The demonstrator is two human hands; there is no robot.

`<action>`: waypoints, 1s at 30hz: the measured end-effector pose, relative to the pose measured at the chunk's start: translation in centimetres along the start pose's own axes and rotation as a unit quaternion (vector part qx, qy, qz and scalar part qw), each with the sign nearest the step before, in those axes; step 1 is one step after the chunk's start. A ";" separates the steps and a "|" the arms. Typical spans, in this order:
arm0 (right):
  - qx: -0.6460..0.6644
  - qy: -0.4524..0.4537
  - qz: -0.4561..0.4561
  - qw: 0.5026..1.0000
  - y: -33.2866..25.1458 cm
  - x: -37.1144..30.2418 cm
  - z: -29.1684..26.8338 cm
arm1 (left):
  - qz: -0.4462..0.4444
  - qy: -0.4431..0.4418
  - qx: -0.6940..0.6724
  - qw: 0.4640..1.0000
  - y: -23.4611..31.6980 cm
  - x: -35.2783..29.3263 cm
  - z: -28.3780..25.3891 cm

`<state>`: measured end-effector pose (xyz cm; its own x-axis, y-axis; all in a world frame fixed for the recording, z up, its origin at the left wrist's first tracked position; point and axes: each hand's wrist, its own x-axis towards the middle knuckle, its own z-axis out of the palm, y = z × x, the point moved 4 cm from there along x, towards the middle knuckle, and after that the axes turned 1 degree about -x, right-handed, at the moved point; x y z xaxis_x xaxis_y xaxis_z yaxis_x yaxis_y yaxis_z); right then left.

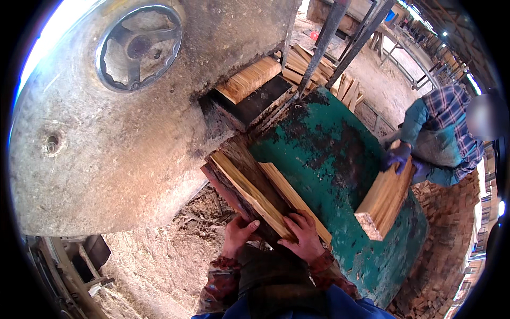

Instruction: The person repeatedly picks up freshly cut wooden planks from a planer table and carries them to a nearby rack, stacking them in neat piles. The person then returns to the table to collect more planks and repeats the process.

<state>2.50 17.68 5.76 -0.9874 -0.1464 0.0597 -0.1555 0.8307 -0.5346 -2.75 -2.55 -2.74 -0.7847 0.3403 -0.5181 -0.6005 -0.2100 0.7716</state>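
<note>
The left hand (pixel 239 235) has its thumb against the dark side of the long wood piece (pixel 251 189). Its other fingers hide, so I can't tell if it grips. The wood lies slanted in front of the body. It looks stiff, a bit heavy, rough and not slippery, and hard to break. Both long sides look like good places to hold. The right hand (pixel 303 236) bends its fingers over the near end; how tightly, I can't tell. Just beside it is another pale strip (pixel 296 201), by the green table (pixel 332 154).
</note>
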 end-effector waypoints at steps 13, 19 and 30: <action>0.100 0.007 0.023 0.995 -0.6 6.1 -3.3 | -0.049 0.006 -0.020 0.999 2.2 -0.4 0.6; 0.150 0.051 0.039 0.987 2.2 17.2 -0.6 | -0.052 0.012 -0.027 0.998 2.2 -0.2 0.6; 0.163 0.119 0.103 0.974 5.6 33.6 5.4 | -0.037 0.028 -0.022 0.999 1.0 0.3 0.2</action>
<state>-31.41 14.53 0.24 -0.9813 0.1662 0.0971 0.0246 0.6086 -0.7931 -3.52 -2.45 -2.06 -0.7443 0.3058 -0.5937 -0.6626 -0.2267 0.7138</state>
